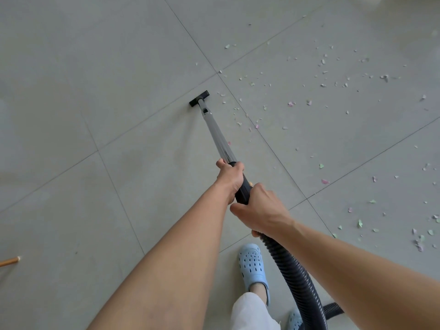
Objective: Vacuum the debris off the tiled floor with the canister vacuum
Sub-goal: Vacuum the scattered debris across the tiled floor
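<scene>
Head view: left hand [229,178] and right hand [260,208] both grip the vacuum wand's black handle [243,190]; its nozzle [199,98] rests on tiled floor [95,91], paper debris [333,79] scattered right.

Open to you: bare grey tiled floor [100,96] ahead and left. Obstructions: black ribbed hose [297,277] by your pale-blue perforated clog [253,265]; wooden stick tip [10,260] at left edge.
</scene>
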Tool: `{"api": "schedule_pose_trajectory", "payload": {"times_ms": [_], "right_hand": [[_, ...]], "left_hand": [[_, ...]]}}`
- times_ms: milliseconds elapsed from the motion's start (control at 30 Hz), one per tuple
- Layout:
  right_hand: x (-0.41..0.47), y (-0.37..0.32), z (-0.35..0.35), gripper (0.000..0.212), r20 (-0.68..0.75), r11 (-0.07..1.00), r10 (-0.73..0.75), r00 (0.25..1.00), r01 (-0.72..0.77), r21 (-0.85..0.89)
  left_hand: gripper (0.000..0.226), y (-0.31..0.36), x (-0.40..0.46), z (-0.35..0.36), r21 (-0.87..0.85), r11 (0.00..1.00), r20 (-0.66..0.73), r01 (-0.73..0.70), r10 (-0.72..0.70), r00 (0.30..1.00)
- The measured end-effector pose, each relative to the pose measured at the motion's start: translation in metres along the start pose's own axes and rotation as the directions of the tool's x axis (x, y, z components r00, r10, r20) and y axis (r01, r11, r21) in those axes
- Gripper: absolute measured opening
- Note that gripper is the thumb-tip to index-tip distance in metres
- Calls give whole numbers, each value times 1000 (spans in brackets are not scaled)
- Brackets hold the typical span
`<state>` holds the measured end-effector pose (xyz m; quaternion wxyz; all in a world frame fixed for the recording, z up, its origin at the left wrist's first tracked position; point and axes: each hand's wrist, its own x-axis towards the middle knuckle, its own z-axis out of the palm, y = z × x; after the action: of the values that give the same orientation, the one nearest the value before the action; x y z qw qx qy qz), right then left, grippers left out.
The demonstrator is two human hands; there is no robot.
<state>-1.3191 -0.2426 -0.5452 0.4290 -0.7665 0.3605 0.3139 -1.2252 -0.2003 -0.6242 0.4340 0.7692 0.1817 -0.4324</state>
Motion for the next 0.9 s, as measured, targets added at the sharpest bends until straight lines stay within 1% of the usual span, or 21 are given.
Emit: {"api": "schedule_pose_trajectory", "payload": {"times_ms": [133, 267, 400, 700, 900], "right_hand": [[23, -19, -11, 28, -31, 1000, -9, 999, 9, 4], [44, -32, -22, 25, -56, 999, -7, 998, 9, 47], [49, -30, -27, 19, -58, 997, -11, 998, 15, 75], [17, -1, -8, 20, -29, 985, 54, 998, -48, 165], [-14, 26, 5, 19, -28, 986, 49, 998, -44, 164]], "left_hand": [[37, 28, 23, -5, -2, 1000, 7, -2, 2, 1000], [34, 52, 38, -5, 18, 1000, 20, -8, 8, 1000], [33, 59, 38, 1, 59, 998, 28, -7, 5, 1000], [28, 30, 6, 15, 132, 991, 58, -13, 6, 998], [27, 0, -24, 26, 161, 987, 64, -17, 6, 998]]}}
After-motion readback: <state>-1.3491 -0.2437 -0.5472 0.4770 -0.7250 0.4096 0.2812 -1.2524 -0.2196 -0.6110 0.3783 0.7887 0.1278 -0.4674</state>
